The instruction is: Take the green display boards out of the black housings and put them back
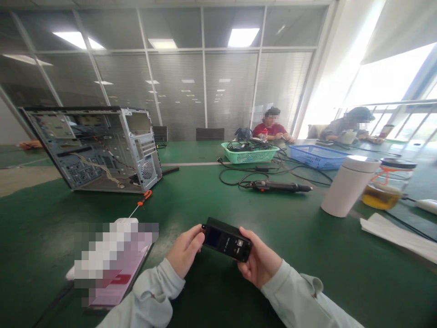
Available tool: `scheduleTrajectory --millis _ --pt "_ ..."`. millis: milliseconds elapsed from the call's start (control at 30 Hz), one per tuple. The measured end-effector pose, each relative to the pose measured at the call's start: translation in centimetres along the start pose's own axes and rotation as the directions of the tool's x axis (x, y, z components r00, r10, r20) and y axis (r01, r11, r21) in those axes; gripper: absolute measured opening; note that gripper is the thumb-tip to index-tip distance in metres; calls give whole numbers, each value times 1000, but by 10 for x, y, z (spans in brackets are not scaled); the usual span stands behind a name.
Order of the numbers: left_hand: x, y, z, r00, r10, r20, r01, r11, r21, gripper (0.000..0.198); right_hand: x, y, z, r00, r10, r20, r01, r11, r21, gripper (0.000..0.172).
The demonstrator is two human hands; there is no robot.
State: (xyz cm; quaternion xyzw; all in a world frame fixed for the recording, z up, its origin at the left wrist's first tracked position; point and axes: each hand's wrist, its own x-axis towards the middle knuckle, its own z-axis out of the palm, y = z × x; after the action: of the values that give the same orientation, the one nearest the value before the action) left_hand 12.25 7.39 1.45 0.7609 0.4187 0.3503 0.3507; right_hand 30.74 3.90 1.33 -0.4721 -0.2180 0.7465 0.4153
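Observation:
I hold a small black device with a dark screen [227, 239] just above the green table [239, 200], near its front edge. My left hand [184, 250] grips its left end with curled fingers. My right hand [257, 264] wraps round its right end, thumb resting on top. Both sleeves are light grey.
An open computer case [99, 148] lies at the left, an orange-handled tool [143, 200] in front of it. A black electric screwdriver [280, 186] with cables, a green basket [247, 152], a blue basket [316, 157], a white cylinder [348, 184] and a glass jar [387, 182] lie beyond. Two people sit at the far side.

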Motion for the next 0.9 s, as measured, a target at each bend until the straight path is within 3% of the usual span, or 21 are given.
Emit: scheduleTrajectory --millis 67,167,567,667,767,800,900 --pt "-1 4 1 1000 20 21 -20 1000 -8 46 -3 -2 2 995 100 25 -101 994 45 45" --pt "-1 7 3 1000 -1 5 1 999 -40 43 -8 -4 3 986 160 39 -162 983 88 49" --pt "-1 6 3 1000 -2 4 1 997 72 45 -11 -2 7 986 155 59 -160 983 94 51" --pt "-1 7 4 999 -45 1 45 999 -19 42 -7 -2 4 996 88 7 -89 995 37 45" --pt "0 6 4 999 -40 0 40 996 -80 40 -3 -1 -1 998 -58 -37 57 998 -29 24" --pt "0 5 4 999 -32 7 33 997 -71 39 -2 -1 -3 994 -108 -34 107 993 -40 25" --pt "0 1 5 999 -36 34 36 999 11 36 -2 2 -6 969 -249 -3 248 967 -53 51"
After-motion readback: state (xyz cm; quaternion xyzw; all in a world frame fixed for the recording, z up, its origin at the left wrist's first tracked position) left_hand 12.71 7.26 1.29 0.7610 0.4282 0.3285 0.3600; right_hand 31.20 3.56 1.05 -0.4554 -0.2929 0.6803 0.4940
